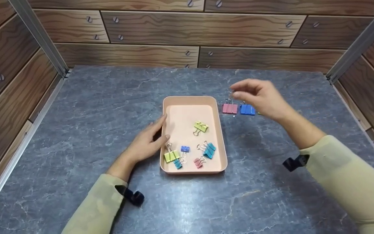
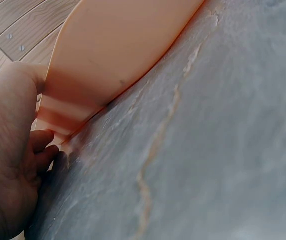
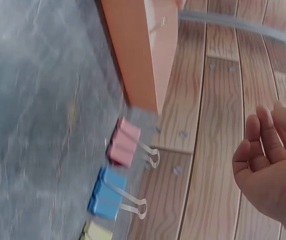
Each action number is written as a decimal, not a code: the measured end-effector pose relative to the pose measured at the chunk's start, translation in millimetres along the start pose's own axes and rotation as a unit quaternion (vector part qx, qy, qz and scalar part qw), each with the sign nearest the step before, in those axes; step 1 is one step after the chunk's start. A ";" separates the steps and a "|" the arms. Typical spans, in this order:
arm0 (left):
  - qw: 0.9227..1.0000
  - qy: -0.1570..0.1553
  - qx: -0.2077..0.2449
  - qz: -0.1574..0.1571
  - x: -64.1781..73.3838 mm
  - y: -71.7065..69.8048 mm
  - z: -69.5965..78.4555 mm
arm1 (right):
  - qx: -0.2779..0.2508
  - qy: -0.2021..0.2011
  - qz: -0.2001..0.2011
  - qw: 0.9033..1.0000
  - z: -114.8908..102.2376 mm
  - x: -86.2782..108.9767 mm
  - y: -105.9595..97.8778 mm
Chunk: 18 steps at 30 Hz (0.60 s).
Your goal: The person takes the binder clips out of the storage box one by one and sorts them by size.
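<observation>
My left hand [image 1: 146, 141] grips the left wall of a peach tray [image 1: 220, 130], thumb over the rim and fingers along the outside. Inside lie several binder clips, among them a yellow-green clip [image 1: 201, 126], a large teal clip [image 1: 209, 150] and a small pink clip [image 1: 198, 162]. Right of the tray, a pink binder clip [image 1: 230, 109] and a blue binder clip [image 1: 247, 110] stand in a row. A yellow-green binder clip [image 3: 97, 232] is mostly hidden by my right hand [image 1: 261, 97] in the head view. That hand hovers above the row, fingers loosely bent and holding nothing.
The tray stands on a grey marbled tabletop [image 1: 86, 130]. Wood-patterned panels [image 1: 203, 27] enclose the back and sides, with metal posts at the corners. Black wrist mounts [image 1: 135, 197] sit on both sleeves.
</observation>
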<state>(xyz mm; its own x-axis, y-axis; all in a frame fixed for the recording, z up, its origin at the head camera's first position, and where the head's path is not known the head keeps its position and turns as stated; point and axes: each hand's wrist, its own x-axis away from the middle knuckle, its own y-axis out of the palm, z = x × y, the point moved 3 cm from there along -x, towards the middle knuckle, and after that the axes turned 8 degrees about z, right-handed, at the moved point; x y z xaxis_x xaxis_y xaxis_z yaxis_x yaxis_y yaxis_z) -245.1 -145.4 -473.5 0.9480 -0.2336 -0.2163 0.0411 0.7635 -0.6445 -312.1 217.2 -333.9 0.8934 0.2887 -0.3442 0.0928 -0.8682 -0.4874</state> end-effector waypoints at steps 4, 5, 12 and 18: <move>1.000 -0.006 -0.002 -0.001 -0.2 -0.1 -0.9 | -0.038 0.007 -0.078 0.996 -0.6 4.3 23.6; 1.000 -0.005 -0.001 0.000 0.0 -0.1 -1.0 | -0.041 0.007 -0.097 0.994 0.4 5.6 29.3; 1.000 -0.003 0.004 0.003 0.3 -0.3 -0.5 | -0.028 0.004 -0.185 0.982 7.6 15.4 60.3; 1.000 0.000 0.009 0.011 0.3 0.6 -0.5 | -0.010 0.002 -0.217 0.976 13.2 19.9 75.0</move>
<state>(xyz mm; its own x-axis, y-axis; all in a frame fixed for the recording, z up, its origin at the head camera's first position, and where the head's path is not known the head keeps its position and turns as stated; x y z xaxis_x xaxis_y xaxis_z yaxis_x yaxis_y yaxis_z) -244.9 -145.3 -474.3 0.9484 -0.2175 -0.2306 0.0266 0.7796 -0.6257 -293.2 163.1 -387.9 0.7697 0.6298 -0.1043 0.4721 -0.6716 -0.5710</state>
